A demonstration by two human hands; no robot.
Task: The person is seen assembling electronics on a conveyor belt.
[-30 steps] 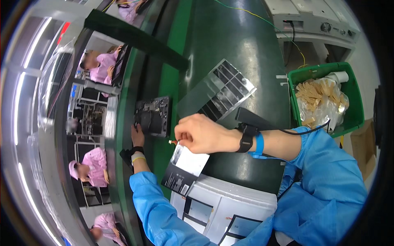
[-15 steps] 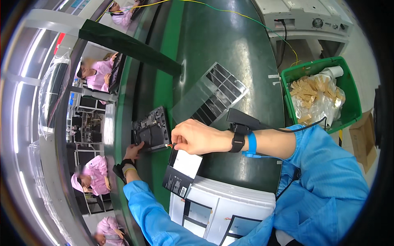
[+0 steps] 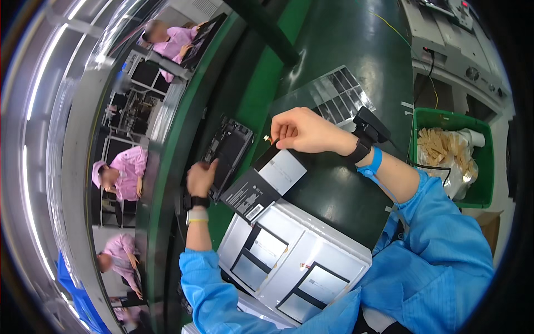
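My right hand [image 3: 297, 131] pinches a flat battery pack [image 3: 251, 196] by its upper edge. The pack has black printed panels, a silver-white cell and a small connector on coloured wires beside my fingers. It hangs tilted between the device chassis and the white tray. To the left, the dark chassis [image 3: 236, 146] of a flat electronic device lies on the bench, its inner parts exposed. My left hand [image 3: 201, 178] is at its near left edge, thumb raised; blur and angle hide the other fingers, so its grip cannot be made out.
In front of me a white tray [image 3: 297, 236] holds more battery packs. A clear sheet with a dark grid [image 3: 342, 92] lies farther along the green bench [image 3: 334, 183]. A green bin [image 3: 453, 195] of tan scraps stands right. Co-workers in pink sit left; a dark post [image 3: 267, 30] rises ahead.
The view has turned, so the scene sits differently in the picture. My right hand keeps the battery pack, now more slanted. My left hand has shifted along the chassis edge, thumb raised.
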